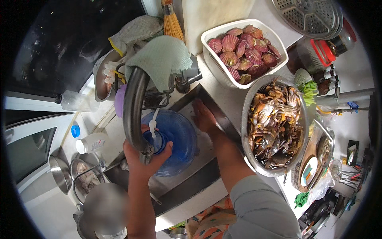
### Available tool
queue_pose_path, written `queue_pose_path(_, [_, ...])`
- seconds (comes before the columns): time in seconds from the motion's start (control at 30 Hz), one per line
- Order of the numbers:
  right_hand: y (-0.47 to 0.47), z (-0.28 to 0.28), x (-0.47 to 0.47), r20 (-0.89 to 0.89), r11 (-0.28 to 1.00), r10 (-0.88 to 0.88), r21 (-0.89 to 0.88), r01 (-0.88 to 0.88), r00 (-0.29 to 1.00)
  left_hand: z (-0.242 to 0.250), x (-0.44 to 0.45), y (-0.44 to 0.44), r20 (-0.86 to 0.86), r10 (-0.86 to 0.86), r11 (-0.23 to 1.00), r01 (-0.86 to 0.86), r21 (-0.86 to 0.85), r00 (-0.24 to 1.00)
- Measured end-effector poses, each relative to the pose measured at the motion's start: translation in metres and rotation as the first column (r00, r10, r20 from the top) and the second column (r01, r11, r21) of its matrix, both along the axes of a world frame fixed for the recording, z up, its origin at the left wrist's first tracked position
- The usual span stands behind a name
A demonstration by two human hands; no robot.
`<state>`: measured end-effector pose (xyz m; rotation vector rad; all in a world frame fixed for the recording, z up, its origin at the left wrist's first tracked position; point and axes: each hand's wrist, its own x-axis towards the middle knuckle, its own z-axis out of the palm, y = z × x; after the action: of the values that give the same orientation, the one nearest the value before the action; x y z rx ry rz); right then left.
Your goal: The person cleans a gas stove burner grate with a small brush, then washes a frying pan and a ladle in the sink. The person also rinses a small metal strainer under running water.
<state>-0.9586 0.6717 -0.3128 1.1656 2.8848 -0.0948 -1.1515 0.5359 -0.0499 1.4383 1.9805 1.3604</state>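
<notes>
A large blue plastic water jug [182, 143] stands upright in the stainless steel sink [191, 182]. My left hand [146, 158] grips its neck, with the thumb at the mouth. A white tube [152, 125] enters the jug's mouth. The dark curved faucet [134, 110] arches over my left hand and partly hides it. Inside the sink, my right hand [204, 116] rests spread near the far wall, right of the jug, and holds nothing that shows.
To the right are a white basin [206, 37] of scallops and a metal colander [246, 128] of crabs. A pale green cloth [161, 59] hangs over the faucet. Left are a white bottle [95, 142], a blue cap [75, 131] and metal bowls [59, 173].
</notes>
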Motion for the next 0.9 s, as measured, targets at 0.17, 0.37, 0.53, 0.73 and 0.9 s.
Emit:
queue_pose_path(0.17, [-0.037,-0.059,-0.009,-0.238,0.940,-0.037,-0.338,-0.047,0.971,-0.001,-0.002,0.001,-0.051,-0.040,0.998,0.038,-0.040,0.998])
queue_pose_path(0.37, [-0.083,-0.035,0.021,-0.239,0.749,0.081,-0.625,-0.217,0.968,0.000,0.009,0.007,-0.033,-0.026,1.000,0.026,-0.003,0.999])
queue_pose_path(0.53, [0.000,-0.049,0.004,-0.144,0.974,-0.018,-0.227,-0.015,0.989,-0.009,0.005,-0.004,-0.118,-0.072,0.995,0.062,-0.080,0.990])
queue_pose_path(0.73, [-0.112,-0.047,-0.042,-0.220,0.862,-0.001,-0.495,-0.110,0.976,-0.022,0.011,-0.006,-0.198,-0.041,0.999,0.034,-0.039,0.979])
queue_pose_path(0.9, [-0.170,-0.014,0.003,-0.150,0.777,-0.100,-0.629,-0.017,0.984,-0.015,0.020,0.003,-0.152,-0.008,0.999,0.003,-0.034,0.988])
